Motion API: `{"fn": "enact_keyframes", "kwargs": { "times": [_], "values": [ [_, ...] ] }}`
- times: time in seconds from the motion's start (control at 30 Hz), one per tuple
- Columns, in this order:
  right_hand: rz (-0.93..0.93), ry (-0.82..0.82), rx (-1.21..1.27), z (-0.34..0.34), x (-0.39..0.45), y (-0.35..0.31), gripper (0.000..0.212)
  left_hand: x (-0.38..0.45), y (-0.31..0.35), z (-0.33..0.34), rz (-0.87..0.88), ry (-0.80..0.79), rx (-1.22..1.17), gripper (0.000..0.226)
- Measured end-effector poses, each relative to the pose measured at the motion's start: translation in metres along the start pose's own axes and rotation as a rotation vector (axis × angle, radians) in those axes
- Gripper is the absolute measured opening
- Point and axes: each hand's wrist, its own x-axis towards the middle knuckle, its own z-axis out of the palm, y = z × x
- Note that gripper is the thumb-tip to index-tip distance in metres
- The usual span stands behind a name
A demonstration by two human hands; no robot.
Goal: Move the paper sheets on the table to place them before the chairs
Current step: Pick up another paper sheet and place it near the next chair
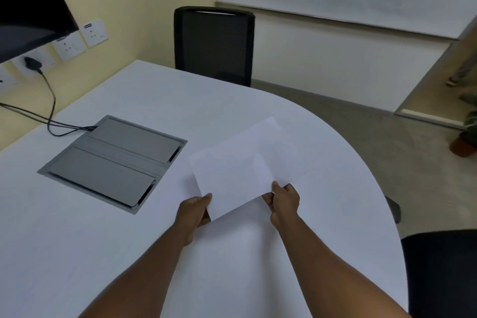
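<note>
Plain white paper sheets [240, 162], at least two overlapping, lie over the rounded white table [129, 253], pinched at their near corners by left hand [195, 210] and right hand [284, 201]; one grey metal cable hatch [113, 160] left, two black chairs: mesh-backed [214, 44] opposite, another [444, 271] right

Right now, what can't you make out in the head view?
- Paper sheets: count unclear; white on the white table, overlapping edges fade.
- Left hand: fingers hidden under the paper.
- Near chair: cut off by the frame's right edge.
- Monitor: cropped at the top left.
</note>
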Motion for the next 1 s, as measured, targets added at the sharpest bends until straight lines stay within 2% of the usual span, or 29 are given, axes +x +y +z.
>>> {"fn": "enact_keyframes", "kwargs": {
  "times": [0.13, 0.3, 0.4, 0.77, 1.0],
  "values": [
    [0.016, 0.09, 0.063, -0.034, -0.005, 0.003, 0.019, -0.006, -0.006, 0.024, -0.002, -0.088, 0.028, 0.041],
    [0.015, 0.172, 0.124, -0.082, -0.012, 0.006, 0.007, -0.014, -0.016, 0.058, 0.103, -0.105, 0.188, 0.028],
    [-0.012, 0.229, 0.145, -0.111, -0.018, 0.009, 0.011, -0.018, -0.02, 0.077, 0.163, -0.147, 0.304, 0.025],
    [-0.046, 0.555, 0.162, -0.197, -0.035, 0.035, 0.028, -0.034, -0.042, 0.134, 0.249, -0.243, 0.561, 0.044],
    [-0.007, 0.689, 0.081, -0.238, -0.042, 0.041, 0.031, -0.039, -0.067, 0.153, 0.257, -0.297, 0.66, 0.036]
  ]
}}
